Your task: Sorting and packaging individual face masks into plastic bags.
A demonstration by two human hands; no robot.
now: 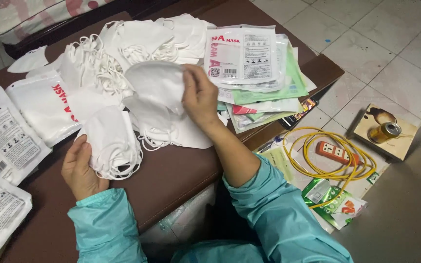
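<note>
Left hand (80,171) closed around a stack of white masks (112,143), held just above the brown table (171,175). Right hand (200,95) pinching a single white mask (158,85) by its edge, fingers curled, lifted over the loose mask pile (108,53) at the table's far side. Printed mask packets (242,56) right of that pile, more packets (6,136) at the table's left edge. Beyond the table's right edge, on the floor, a yellow cable (334,160), perhaps coiled around an orange power strip (336,153).

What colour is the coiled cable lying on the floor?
Yellow: the coiled cable loops around an orange power strip, clearest in the head view.
</note>
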